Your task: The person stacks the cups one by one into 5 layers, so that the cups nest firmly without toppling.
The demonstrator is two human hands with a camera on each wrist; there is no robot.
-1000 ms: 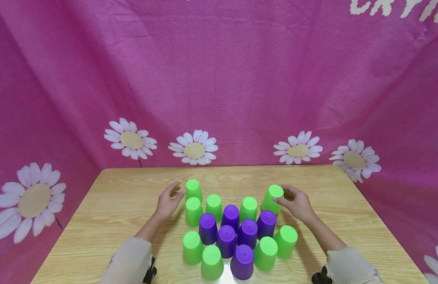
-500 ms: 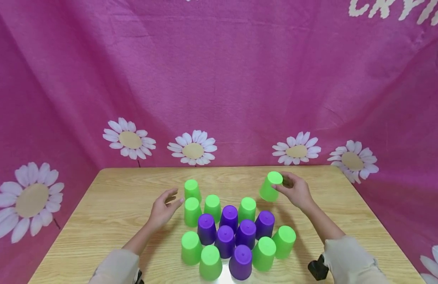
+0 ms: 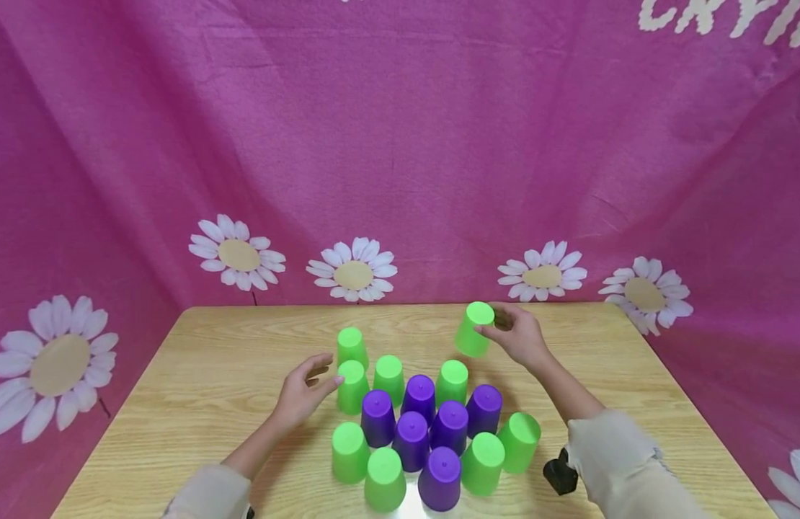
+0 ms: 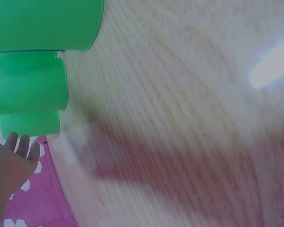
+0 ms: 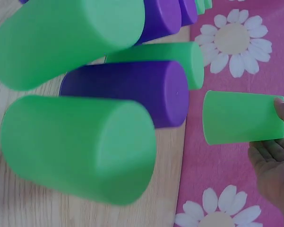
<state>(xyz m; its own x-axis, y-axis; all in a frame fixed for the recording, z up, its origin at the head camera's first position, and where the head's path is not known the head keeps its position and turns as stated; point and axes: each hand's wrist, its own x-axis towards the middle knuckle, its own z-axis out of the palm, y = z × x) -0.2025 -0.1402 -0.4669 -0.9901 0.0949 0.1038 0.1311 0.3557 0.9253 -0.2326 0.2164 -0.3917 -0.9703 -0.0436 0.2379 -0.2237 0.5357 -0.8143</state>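
Observation:
My right hand (image 3: pixel 522 337) grips an upside-down green cup (image 3: pixel 471 336) from its right side, thumb in front. It holds the cup above the far part of the table, behind the group; in the right wrist view the cup (image 5: pixel 241 118) shows sideways against the pink cloth. My left hand (image 3: pixel 301 395), fingers loosely bent and holding nothing, has its thumb tip right at a green cup (image 3: pixel 352 389) on the group's left. Another green cup (image 3: pixel 352 346) stands just behind that one. Several purple cups (image 3: pixel 412 441), all mouth down, fill the middle of the group.
Two green cups (image 3: pixel 385 481) stand at the front left, and a green cup (image 3: pixel 520 443) stands at the right with another beside it. Behind the wooden table (image 3: pixel 199 375) hangs a pink cloth (image 3: pixel 400 158) with white daisies.
The right hand has lifted the green cup off the table, then carried it back and to the left. My left hand has drawn slightly nearer the front.

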